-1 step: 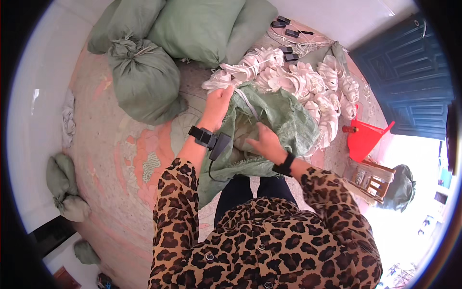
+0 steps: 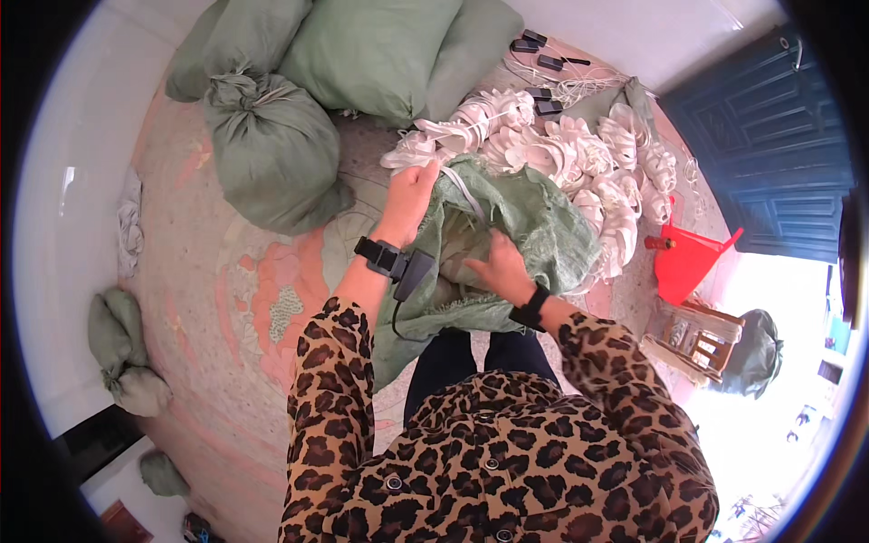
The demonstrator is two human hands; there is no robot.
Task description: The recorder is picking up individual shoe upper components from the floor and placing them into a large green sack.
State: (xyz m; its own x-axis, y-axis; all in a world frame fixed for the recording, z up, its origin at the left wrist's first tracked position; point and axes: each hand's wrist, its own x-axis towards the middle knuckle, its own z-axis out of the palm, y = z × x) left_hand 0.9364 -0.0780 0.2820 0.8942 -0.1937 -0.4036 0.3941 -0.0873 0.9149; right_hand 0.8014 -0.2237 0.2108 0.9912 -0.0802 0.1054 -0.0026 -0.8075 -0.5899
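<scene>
**Two hands at the mouth of a green sack**

A green woven sack (image 2: pixel 516 235) lies crumpled on the floor (image 2: pixel 226 362) just in front of the person's knees, its open mouth turned toward the far side. The left hand (image 2: pixel 409 195) grips the sack's far left edge, fingers closed on the fabric next to a white strap that runs over it. The right hand (image 2: pixel 500 264) rests on the sack's near middle, fingers curled down into the cloth and pinching a fold. Both wrists carry black bands; the left one has a small black box with a cable hanging from it.

Just beyond and to the right of the sack spreads a pile of white bundles (image 2: pixel 579 154), touching the sack's far edge. Far left of it stand full green sacks, one tied sack (image 2: pixel 272 154) nearest and larger ones (image 2: pixel 371 54) behind it. Small black gadgets (image 2: pixel 543 61) lie on the floor at the far side. To the right stand a red dustpan (image 2: pixel 688 258), a small wooden stool (image 2: pixel 692 335) and a dark blue door (image 2: pixel 769 136). A smaller green bag (image 2: pixel 122 357) lies at the left wall.
</scene>
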